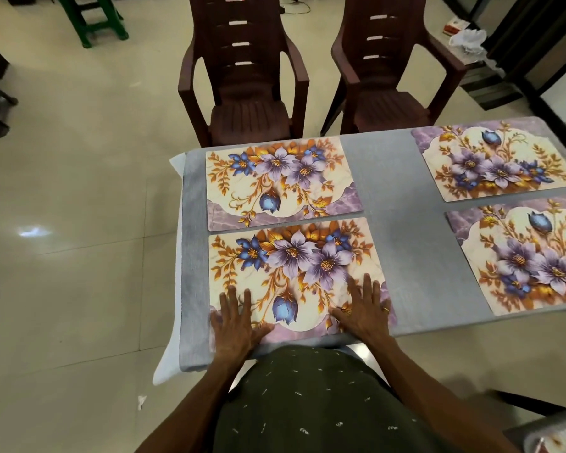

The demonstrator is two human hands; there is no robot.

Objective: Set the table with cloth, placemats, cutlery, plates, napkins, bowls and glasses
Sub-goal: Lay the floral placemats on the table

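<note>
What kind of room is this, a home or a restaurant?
Most likely a home dining area. A table under a grey cloth carries four floral placemats, two brown plastic armchairs stand at its far side, and the floor is pale tile.

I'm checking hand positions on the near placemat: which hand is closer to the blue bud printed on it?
Left, narrowly. The left hand presses flat just left of the blue bud; the right hand lies flat further off, to its right.
</note>
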